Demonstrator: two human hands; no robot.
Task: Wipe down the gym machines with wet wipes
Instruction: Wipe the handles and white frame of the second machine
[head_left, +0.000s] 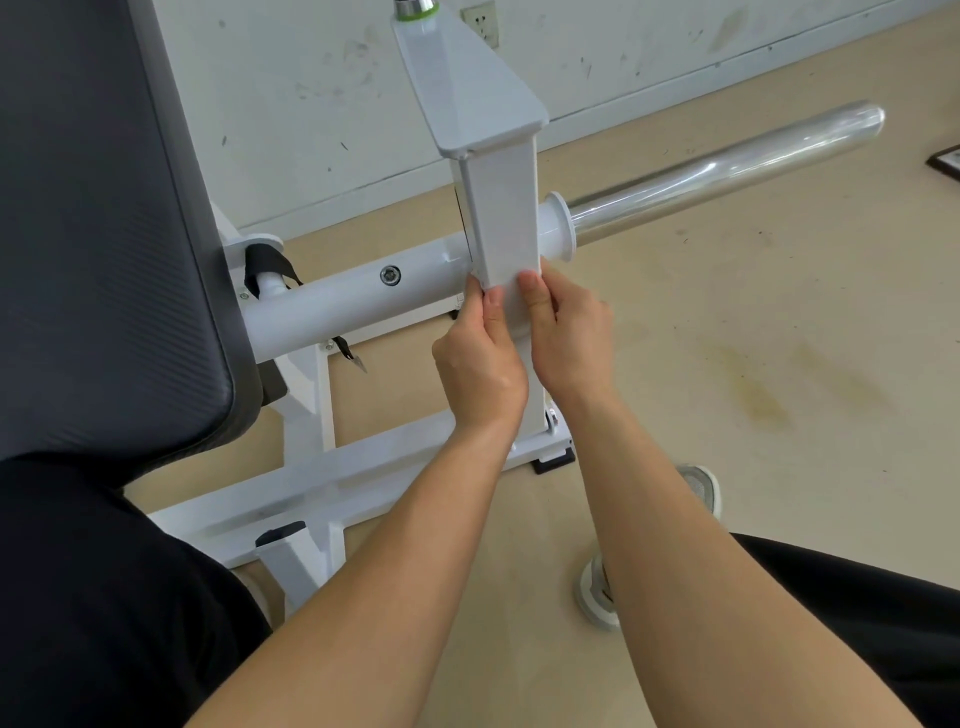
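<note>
Two hands share one wet wipe (511, 306): left hand (480, 364) and right hand (569, 338) each pinch an edge, stretching it flat against the white upright post (501, 218), likely for full contact.

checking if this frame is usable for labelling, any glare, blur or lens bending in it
Head view: soft even light, faint shadows; glare streaks on the chrome bar; wide-angle stretch toward the edges; left hand and right hand sharp, though the wet wipe they pinch barely separates from the white post.
</note>
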